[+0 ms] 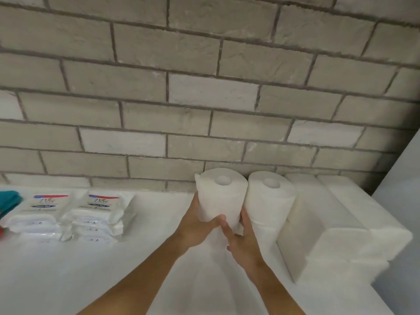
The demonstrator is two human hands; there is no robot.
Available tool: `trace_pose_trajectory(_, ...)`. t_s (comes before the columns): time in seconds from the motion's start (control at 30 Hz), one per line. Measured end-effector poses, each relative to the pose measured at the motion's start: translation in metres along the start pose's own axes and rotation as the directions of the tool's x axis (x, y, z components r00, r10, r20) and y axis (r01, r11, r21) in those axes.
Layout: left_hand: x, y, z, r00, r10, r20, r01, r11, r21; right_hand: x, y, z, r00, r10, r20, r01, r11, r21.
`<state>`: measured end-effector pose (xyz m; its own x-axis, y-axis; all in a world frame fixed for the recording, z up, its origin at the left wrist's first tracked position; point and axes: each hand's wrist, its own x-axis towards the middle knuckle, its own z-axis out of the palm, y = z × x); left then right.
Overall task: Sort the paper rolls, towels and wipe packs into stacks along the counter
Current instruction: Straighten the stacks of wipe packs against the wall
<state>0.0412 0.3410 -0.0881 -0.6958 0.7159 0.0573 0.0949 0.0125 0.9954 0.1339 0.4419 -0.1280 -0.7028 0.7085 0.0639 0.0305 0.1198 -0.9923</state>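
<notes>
An upright white paper roll [219,196] stands on top of another roll near the wall. My left hand [197,226] grips its lower left side, thumb across the front. My right hand [240,239] presses against its lower right, fingers wedged between it and the neighbouring stack of rolls [269,201]. Right of those rolls lie stacks of folded white paper towels [329,235]. Two stacks of white wipe packs [37,214] [100,212] sit at the left.
The white counter [113,269] runs along a grey brick wall [204,98]. A teal cloth [9,200] shows at the far left edge. A pale panel [404,178] closes off the right end.
</notes>
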Motion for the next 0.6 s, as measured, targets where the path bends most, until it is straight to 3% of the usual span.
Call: trace_pose_trajectory(0.6, -0.021, -0.019, -0.089, 0.986, -0.046, -0.163, 0.060, 0.995, 0.080, -0.004, 0.002, 0.076, 0.990, 0.057, 0.127, -0.053, 0.998, -0.029)
